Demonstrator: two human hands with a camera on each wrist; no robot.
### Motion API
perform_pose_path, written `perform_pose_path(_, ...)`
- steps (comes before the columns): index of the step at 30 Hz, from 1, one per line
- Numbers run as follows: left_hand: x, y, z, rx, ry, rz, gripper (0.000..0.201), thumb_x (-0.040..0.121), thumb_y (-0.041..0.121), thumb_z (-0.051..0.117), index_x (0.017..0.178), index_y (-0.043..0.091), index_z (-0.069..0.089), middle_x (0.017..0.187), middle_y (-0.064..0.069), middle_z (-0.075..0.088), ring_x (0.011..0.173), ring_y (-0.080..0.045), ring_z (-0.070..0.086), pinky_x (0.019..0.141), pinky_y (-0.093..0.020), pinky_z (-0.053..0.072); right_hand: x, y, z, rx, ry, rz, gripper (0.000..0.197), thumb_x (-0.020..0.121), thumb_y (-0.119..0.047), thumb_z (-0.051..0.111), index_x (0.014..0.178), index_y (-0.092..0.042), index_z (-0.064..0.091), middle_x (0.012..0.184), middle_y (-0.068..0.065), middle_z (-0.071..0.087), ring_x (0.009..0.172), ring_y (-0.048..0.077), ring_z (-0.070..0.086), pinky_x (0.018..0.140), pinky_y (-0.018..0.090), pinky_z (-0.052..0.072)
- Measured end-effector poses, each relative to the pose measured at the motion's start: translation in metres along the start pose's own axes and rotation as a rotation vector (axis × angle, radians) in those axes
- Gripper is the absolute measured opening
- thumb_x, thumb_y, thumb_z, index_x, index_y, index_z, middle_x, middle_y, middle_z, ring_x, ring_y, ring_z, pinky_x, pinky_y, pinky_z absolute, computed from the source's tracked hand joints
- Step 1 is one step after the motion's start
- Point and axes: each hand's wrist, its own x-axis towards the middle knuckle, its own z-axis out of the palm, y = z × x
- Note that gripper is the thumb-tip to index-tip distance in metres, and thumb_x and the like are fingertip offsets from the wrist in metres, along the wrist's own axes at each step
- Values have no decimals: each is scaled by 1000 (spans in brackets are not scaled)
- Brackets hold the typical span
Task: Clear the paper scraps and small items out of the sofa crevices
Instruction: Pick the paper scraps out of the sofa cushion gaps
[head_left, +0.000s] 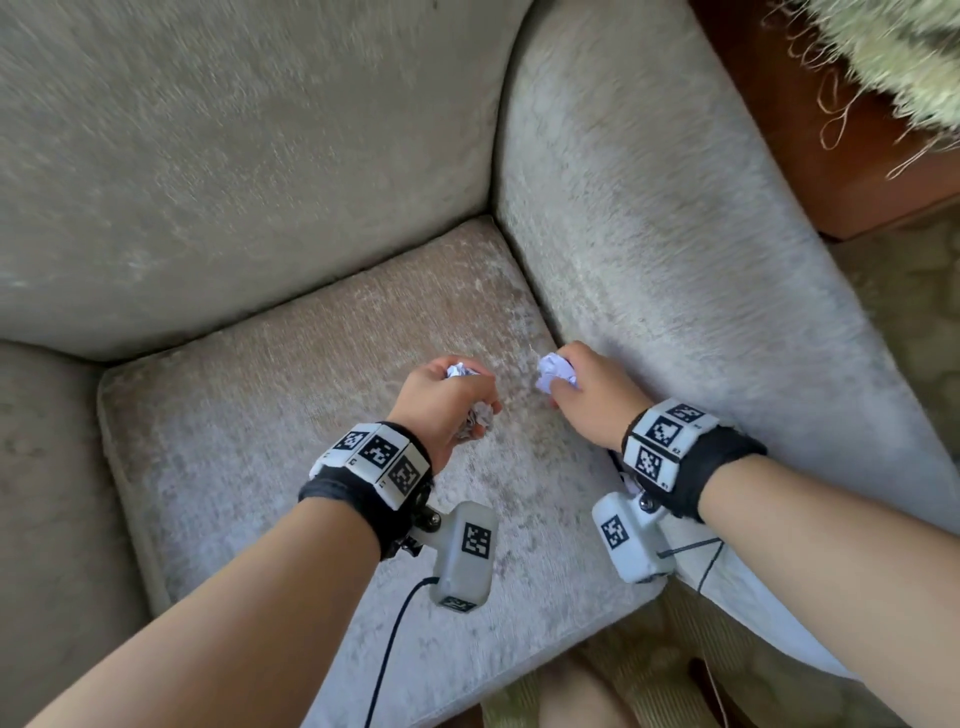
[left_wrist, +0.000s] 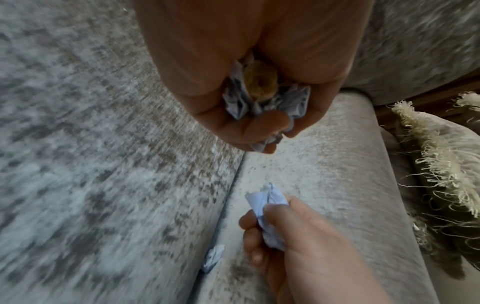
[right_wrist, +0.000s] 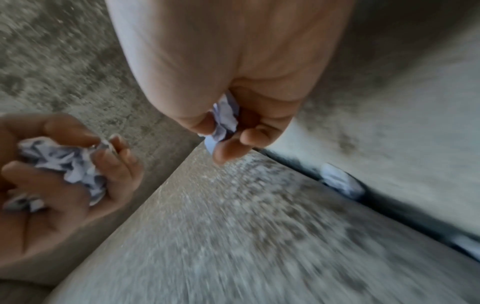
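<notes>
My left hand (head_left: 457, 400) hovers over the grey seat cushion (head_left: 291, 415) and grips a bundle of crumpled white paper scraps (left_wrist: 262, 102); a small brown item (left_wrist: 259, 80) sits among them. My right hand (head_left: 576, 389) is beside the armrest (head_left: 675, 260) and pinches one crumpled paper scrap (head_left: 556, 371), lifted clear of the crevice. In the gap between cushion and armrest another paper scrap (right_wrist: 340, 181) is still wedged, also seen as a scrap in the crevice (left_wrist: 214, 257). A further pale scrap (right_wrist: 467, 244) shows lower in the same gap.
The back cushion (head_left: 234, 156) rises behind the seat. A fringed cream pillow (head_left: 893, 57) lies on a brown wooden surface (head_left: 810, 135) beyond the armrest. Patterned carpet (head_left: 904, 312) shows at the right. Camera cables hang from both wrists.
</notes>
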Motion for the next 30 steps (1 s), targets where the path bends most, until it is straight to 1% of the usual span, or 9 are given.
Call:
perform_pose_path(5,-12,-15,21,2,-4,-6,18,82,-9,56,81,9,57,68,-9,59,61,-20,61,43,-21,43,-38,33,17,268,87,82,6,98,-24,47,103,-25,50,85,-16,60,76,5,61,66,24,49)
perform_pose_path(8,-17,-28,32,11,4,-12,17,82,-8,56,82,9,57,69,-10,59,62,-21,61,43,-22,43,-57,52,30,455,106,185,11,99,-15,45,101,-23,52,96,-12,63,87,13,65,78,30,54)
perform_pose_path(12,-25,-44,43,1,19,-3,16,82,-8,57,82,8,56,68,-8,59,65,-23,60,42,-23,43,-73,63,36,652,127,191,17,99,-8,41,93,-19,54,84,-17,48,69,-5,45,59,9,34)
perform_pose_path(17,-31,-59,45,11,37,-11,16,82,-8,57,82,9,56,69,-8,58,65,-21,61,43,-22,43,-88,65,42,478,206,230,46,96,-40,46,64,-8,42,57,1,36,52,15,35,51,28,27)
perform_pose_path(20,-34,-62,45,33,23,-26,17,82,-8,57,84,8,57,68,-7,60,64,-20,61,44,-22,44,-88,67,49,383,237,245,40,98,-24,43,60,-13,35,53,2,33,50,18,31,47,29,21)
perform_pose_path(22,-32,-63,44,50,22,-21,17,82,-8,58,83,9,58,68,-6,61,63,-20,62,44,-23,45,-86,71,54,328,255,263,23,97,-15,42,74,-12,48,63,4,49,54,20,44,48,28,32)
perform_pose_path(24,-31,-62,40,52,25,-14,17,82,-8,58,82,10,58,69,-7,60,63,-19,62,43,-23,45,-85,71,56,249,239,265,18,96,-11,42,110,-13,54,85,7,63,70,25,59,60,30,48)
perform_pose_path(28,-28,-57,37,81,-13,-11,16,83,-7,58,83,9,57,73,-7,59,63,-18,63,44,-22,45,-66,68,53,-63,192,143,54,94,-7,41,146,-17,32,126,10,61,102,30,62,81,31,50)
perform_pose_path(30,-25,-57,36,106,-27,-7,15,83,-6,58,85,9,57,74,-8,59,63,-18,64,45,-22,46,-48,62,53,-299,99,125,69,93,-4,39,154,-19,11,135,10,54,103,29,62,81,36,52)
